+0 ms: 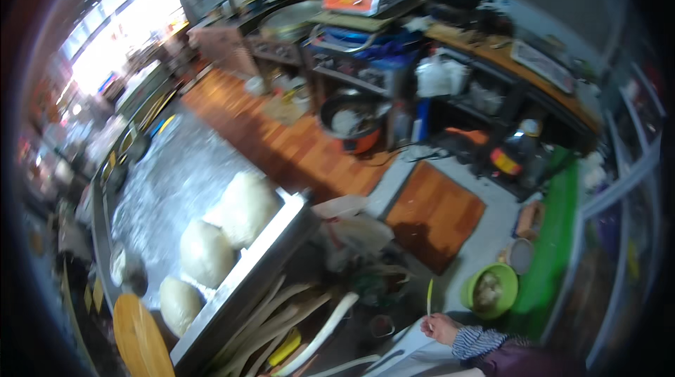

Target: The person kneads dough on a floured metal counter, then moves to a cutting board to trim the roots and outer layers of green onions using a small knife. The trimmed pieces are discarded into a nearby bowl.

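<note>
My right hand (439, 328) is at the lower right, in a striped cuff, its fingers closed on a thin yellow-green stick (429, 296) that points upward. What the stick is made of is too blurred to tell. A lime-green bucket (512, 286) with pale contents stands on the floor just beyond the hand, to its right. My left hand does not show. Far to the left, a floured metal worktable (169, 173) bears three pale lumps of dough: a large one (246, 208), a middle one (206, 254) and a smaller one (180, 305).
A round wooden board (140, 338) leans by the table's near corner. Long pale poles (281, 321) and plastic bags (355, 229) crowd beside the table. A black-and-orange pot (358, 141) stands on the wood-patterned floor. Cluttered shelves (492, 61) line the far wall; a green strip (555, 236) runs at right.
</note>
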A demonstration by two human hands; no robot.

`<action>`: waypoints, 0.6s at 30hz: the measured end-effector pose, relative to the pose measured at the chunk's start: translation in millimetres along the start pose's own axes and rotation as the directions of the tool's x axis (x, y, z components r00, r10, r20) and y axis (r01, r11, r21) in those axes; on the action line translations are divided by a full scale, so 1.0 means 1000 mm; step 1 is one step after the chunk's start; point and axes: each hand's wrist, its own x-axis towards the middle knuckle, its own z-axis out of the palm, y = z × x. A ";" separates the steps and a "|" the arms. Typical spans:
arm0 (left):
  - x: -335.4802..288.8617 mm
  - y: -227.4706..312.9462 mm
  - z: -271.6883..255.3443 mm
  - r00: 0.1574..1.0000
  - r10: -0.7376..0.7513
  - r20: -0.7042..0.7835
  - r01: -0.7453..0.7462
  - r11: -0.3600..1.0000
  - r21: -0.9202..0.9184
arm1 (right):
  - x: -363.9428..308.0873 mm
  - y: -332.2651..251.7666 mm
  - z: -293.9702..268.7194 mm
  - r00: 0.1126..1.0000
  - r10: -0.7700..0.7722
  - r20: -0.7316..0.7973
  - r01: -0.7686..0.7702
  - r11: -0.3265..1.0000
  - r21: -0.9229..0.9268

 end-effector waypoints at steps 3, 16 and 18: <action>0.020 0.008 0.002 0.810 -0.150 0.567 0.367 0.884 -0.290 | -0.030 -0.046 -0.010 0.997 -0.063 -0.047 0.065 0.996 0.057; 0.119 0.176 0.432 0.970 0.194 0.146 -0.179 0.978 -0.108 | -0.145 -0.307 -0.071 0.886 -0.437 -0.153 0.461 0.863 0.208; 0.115 0.185 0.460 0.967 0.209 0.143 -0.192 0.973 -0.126 | -0.147 -0.319 -0.077 0.910 -0.391 -0.138 0.414 0.882 0.225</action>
